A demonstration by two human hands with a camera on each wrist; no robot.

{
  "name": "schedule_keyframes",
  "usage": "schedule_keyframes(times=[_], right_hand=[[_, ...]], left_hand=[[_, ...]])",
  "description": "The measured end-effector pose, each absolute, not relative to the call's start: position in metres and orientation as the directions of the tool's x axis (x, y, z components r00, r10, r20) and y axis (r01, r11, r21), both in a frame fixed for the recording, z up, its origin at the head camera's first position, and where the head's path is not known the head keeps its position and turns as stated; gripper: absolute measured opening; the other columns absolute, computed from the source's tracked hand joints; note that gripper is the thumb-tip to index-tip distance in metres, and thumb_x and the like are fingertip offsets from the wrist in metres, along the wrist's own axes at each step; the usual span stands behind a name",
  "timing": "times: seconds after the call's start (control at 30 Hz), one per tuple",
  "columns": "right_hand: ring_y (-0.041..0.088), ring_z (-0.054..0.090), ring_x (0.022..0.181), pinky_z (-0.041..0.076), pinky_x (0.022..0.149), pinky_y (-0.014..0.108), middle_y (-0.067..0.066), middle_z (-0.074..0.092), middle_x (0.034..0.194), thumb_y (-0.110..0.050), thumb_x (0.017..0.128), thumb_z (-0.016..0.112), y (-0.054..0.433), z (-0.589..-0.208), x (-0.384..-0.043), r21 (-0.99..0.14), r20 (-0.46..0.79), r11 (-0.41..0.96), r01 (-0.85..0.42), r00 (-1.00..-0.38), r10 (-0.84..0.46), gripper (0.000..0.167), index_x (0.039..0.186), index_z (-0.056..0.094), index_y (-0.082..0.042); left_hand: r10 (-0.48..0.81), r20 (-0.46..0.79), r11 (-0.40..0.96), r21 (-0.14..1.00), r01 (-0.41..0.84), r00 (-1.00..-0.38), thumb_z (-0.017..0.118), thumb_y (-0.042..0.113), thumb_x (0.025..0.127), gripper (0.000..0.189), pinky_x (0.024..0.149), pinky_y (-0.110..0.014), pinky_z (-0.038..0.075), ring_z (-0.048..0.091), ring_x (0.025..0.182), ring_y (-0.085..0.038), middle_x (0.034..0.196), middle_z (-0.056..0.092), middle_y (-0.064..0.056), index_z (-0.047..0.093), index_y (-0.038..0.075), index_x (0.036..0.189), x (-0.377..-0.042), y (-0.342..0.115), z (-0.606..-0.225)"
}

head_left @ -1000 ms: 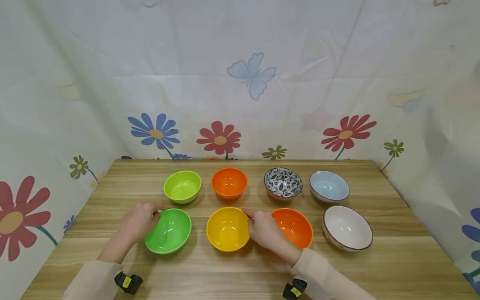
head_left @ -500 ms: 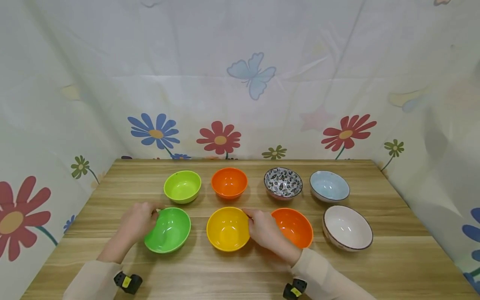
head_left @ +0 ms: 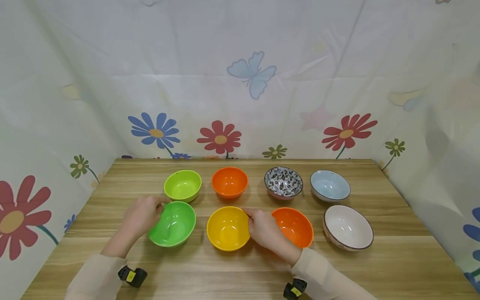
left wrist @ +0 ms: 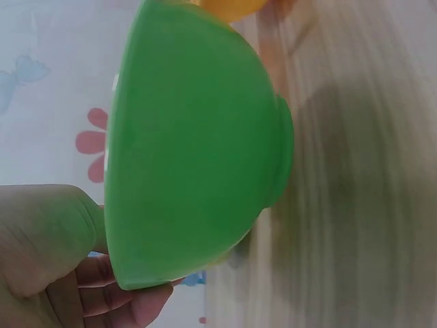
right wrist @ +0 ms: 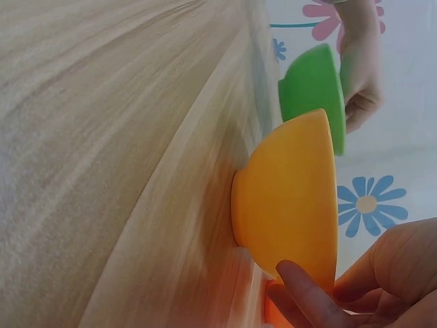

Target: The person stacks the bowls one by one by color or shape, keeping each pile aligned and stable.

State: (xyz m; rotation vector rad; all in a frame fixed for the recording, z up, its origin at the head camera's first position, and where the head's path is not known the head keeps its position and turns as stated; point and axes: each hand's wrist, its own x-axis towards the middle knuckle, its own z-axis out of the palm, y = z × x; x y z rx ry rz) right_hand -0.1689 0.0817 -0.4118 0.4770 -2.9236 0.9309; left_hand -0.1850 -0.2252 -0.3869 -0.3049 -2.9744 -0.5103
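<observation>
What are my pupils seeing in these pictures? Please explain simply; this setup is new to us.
There is no robot here: these are a person's bare left hand and right hand. The widest view comes from a camera worn on the head; the other two come from cameras on each wrist. On the wood-grained table stand, at the back, a lime bowl, an orange bowl, a patterned bowl and a pale blue bowl; nearer, a second orange bowl and a white bowl. The left hand pinches a green bowl by its rim; the right hand, a yellow bowl.
</observation>
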Motion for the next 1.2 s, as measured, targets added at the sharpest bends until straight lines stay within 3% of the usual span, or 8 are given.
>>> schedule_keyframes(times=[0.2, 0.37, 0.6, 1.03, 1.2], right_hand=[[0.020, 0.064, 0.082, 0.057, 0.071, 0.035, 0.014, 0.067, 0.105, 0.004, 0.084, 0.052, 0.082, -0.411, -0.168, -0.561, 0.127, 0.772, -0.300, -0.952, -0.277, 0.032, 0.114, 0.064, 0.000], [0.022, 0.065, 0.085, 0.057, 0.072, 0.036, 0.014, 0.067, 0.104, 0.005, 0.083, 0.053, 0.083, -0.411, -0.168, -0.555, 0.144, 0.771, -0.312, -0.949, -0.280, 0.032, 0.113, 0.064, 0.000], [0.022, 0.066, 0.086, 0.057, 0.071, 0.036, 0.014, 0.068, 0.103, 0.005, 0.083, 0.053, 0.083, -0.411, -0.167, -0.551, 0.162, 0.768, -0.327, -0.945, -0.286, 0.032, 0.112, 0.064, 0.001], [0.021, 0.066, 0.085, 0.057, 0.071, 0.036, 0.013, 0.068, 0.104, 0.004, 0.084, 0.052, 0.082, -0.411, -0.166, -0.550, 0.165, 0.769, -0.326, -0.945, -0.282, 0.032, 0.113, 0.064, 0.000], [0.021, 0.066, 0.081, 0.056, 0.066, 0.036, 0.011, 0.069, 0.099, 0.004, 0.083, 0.052, 0.083, -0.412, -0.165, -0.520, 0.216, 0.774, -0.362, -0.932, -0.291, 0.031, 0.111, 0.066, -0.002]], left_hand=[[0.204, 0.168, 0.920, 0.304, 0.248, -0.964, 0.054, -0.003, 0.083, 0.026, 0.039, -0.019, 0.033, 0.040, 0.048, -0.010, 0.071, 0.060, -0.004, 0.069, 0.004, 0.102, -0.185, -0.213, -0.374], [0.198, 0.166, 0.924, 0.296, 0.241, -0.966, 0.056, -0.001, 0.084, 0.025, 0.041, -0.020, 0.036, 0.045, 0.053, -0.011, 0.085, 0.067, -0.010, 0.070, 0.006, 0.103, -0.186, -0.202, -0.366], [0.222, 0.171, 0.926, 0.271, 0.262, -0.960, 0.059, 0.001, 0.083, 0.024, 0.043, -0.021, 0.036, 0.045, 0.053, -0.014, 0.080, 0.066, -0.008, 0.070, 0.008, 0.103, -0.190, -0.187, -0.356], [0.253, 0.199, 0.916, 0.266, 0.301, -0.947, 0.063, 0.003, 0.082, 0.023, 0.061, -0.031, 0.054, 0.062, 0.077, -0.022, 0.094, 0.070, -0.007, 0.072, 0.011, 0.102, -0.195, -0.154, -0.350], [0.260, 0.208, 0.894, 0.317, 0.317, -0.943, 0.061, 0.001, 0.082, 0.025, 0.054, -0.023, 0.051, 0.061, 0.073, -0.019, 0.097, 0.070, -0.007, 0.071, 0.010, 0.103, -0.196, -0.142, -0.353]])
